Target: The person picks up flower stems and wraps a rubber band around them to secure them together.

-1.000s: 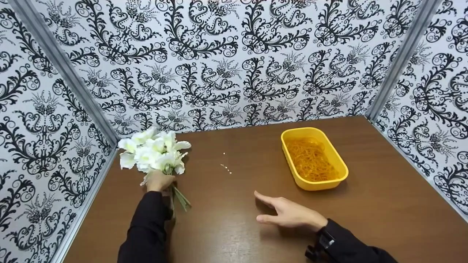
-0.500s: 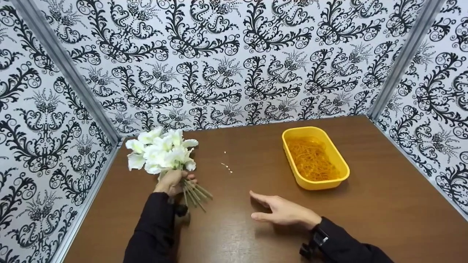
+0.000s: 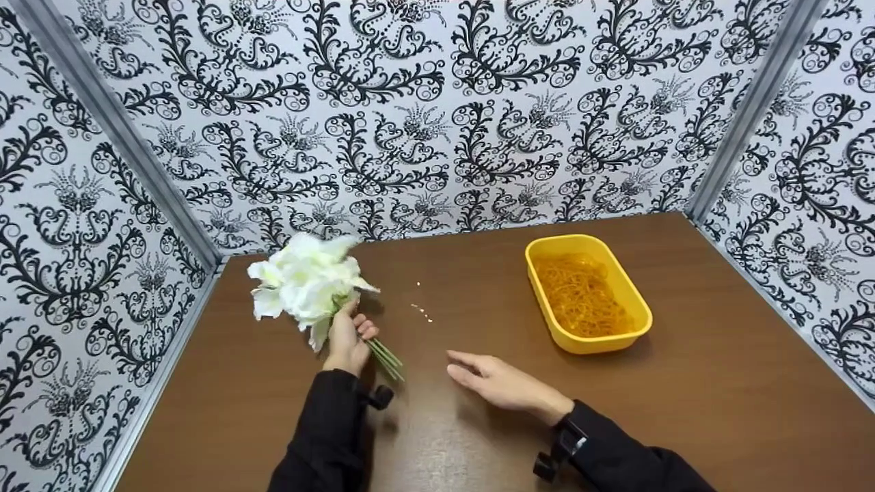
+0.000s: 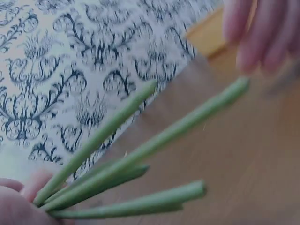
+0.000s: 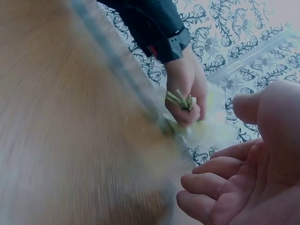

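Note:
My left hand (image 3: 350, 338) grips a bunch of white flowers (image 3: 307, 280) by the stems, just under the blossoms. In the left wrist view the green stems (image 4: 140, 150) fan out from the fist, their cut ends apart from one another. The right wrist view shows the same stems (image 5: 180, 101) poking out of the left fist. To the right of the stem ends, my right hand (image 3: 502, 383) hovers with nothing in it, its fingers relaxed and the thumb a little apart. Its palm (image 5: 243, 197) faces the flowers in the right wrist view.
A yellow tub (image 3: 636, 301) with many orange-yellow rubber bands (image 3: 584, 294) stands at the back right of the brown table (image 3: 472, 273). Small white bits (image 3: 422, 313) lie near the table's middle. Patterned walls (image 3: 424, 123) close off the back and both sides.
My left hand has lifted the flowers and carried them to the right, turning so that the fingers show. The right hand has moved left toward the stems.

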{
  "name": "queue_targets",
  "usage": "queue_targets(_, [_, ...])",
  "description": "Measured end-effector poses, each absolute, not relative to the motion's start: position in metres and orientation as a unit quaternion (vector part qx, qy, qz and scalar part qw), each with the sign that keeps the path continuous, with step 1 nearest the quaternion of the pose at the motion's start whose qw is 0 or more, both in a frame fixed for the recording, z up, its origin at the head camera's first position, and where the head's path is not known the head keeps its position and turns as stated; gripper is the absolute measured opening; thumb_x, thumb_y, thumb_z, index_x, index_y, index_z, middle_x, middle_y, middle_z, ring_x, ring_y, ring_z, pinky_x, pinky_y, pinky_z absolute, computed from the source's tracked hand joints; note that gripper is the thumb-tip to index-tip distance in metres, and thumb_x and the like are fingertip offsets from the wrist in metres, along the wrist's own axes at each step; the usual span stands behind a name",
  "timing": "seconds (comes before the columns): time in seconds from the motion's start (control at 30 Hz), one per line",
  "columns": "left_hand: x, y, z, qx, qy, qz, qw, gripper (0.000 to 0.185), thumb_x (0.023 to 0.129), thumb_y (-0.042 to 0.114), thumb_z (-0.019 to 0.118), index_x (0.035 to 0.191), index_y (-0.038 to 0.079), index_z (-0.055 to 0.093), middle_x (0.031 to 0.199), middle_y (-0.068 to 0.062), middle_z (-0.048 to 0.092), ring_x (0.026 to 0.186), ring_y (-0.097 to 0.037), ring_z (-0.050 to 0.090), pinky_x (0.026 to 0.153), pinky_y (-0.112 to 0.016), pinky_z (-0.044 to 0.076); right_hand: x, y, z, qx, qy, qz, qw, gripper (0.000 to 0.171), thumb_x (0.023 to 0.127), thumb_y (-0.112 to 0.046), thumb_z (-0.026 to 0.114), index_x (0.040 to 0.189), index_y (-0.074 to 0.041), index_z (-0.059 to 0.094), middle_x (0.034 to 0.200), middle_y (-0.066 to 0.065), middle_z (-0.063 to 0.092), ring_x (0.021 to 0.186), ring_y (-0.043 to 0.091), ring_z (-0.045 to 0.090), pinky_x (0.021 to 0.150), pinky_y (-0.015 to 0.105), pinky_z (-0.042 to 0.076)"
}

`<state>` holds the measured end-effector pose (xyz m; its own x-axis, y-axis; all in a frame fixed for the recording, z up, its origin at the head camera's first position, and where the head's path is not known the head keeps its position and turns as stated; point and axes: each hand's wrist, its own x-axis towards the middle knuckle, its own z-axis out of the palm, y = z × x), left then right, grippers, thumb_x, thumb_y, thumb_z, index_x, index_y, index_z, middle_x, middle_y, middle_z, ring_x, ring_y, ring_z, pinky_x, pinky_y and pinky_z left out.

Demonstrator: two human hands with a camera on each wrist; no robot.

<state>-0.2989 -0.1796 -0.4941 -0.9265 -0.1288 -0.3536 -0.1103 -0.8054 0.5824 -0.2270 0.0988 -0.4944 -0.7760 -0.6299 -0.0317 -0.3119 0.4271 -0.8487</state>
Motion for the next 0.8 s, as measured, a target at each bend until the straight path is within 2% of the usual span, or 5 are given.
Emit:
queue_targets(0.1, [-0.296,-0.168,-0.492,0.177,-0.290,-0.940,0.028,0.019,0.108,0.019,0.041,0.093,0.016,0.031,0.062,0.008,0.017,0.049,-0.003,0.019,0.044,-0.014,0.016,-0.227,0.094,-0.493,-0.277,0.834,-0.449,0.161,0.062,0.108,-0.046,0.041,0.147,0.001,0.047,0.149,0.016,0.050,0.140,0.030,0.044,0.116,0.049,0.033])
queue_targets(0.23, [-0.290,-0.148,-0.488,0.163,-0.255,-0.952,0.049,0.034,0.107,0.020,0.042,0.077,0.018,0.026,0.058,0.010,0.015,0.045,-0.002,0.016,0.043,-0.016,0.013,-0.228,0.092,-0.493,-0.279,0.816,-0.480,0.162,0.057,0.109,-0.040,0.041,0.143,0.004,0.051,0.136,0.016,0.062,0.129,0.029,0.056,0.110,0.047,0.041])
queue_targets(0.37, [-0.280,-0.121,-0.483,0.143,-0.216,-0.963,0.076,0.040,0.105,0.019,0.039,0.066,0.018,0.028,0.055,0.010,0.017,0.045,-0.002,0.015,0.046,-0.017,0.010,-0.227,0.089,-0.490,-0.274,0.798,-0.511,0.164,0.046,0.109,-0.036,0.044,0.134,-0.001,0.060,0.111,0.015,0.070,0.103,0.029,0.067,0.088,0.039,0.055])
queue_targets(0.57, [-0.268,-0.089,-0.480,0.098,-0.194,-0.971,0.095,0.040,0.103,0.018,0.040,0.064,0.019,0.029,0.057,0.010,0.017,0.045,-0.003,0.015,0.045,-0.017,0.011,-0.225,0.088,-0.485,-0.266,0.827,-0.482,0.116,0.041,0.107,-0.040,0.049,0.127,-0.008,0.064,0.098,0.009,0.068,0.088,0.019,0.063,0.076,0.030,0.050])
queue_targets(0.8, [-0.255,-0.068,-0.472,0.086,-0.183,-0.974,0.098,0.043,0.106,0.023,0.042,0.065,0.019,0.029,0.055,0.008,0.016,0.047,-0.005,0.011,0.046,-0.019,0.009,-0.222,0.090,-0.479,-0.239,0.821,-0.500,0.139,0.044,0.107,-0.044,0.047,0.111,-0.004,0.065,0.085,0.016,0.066,0.069,0.031,0.066,0.060,0.040,0.056])
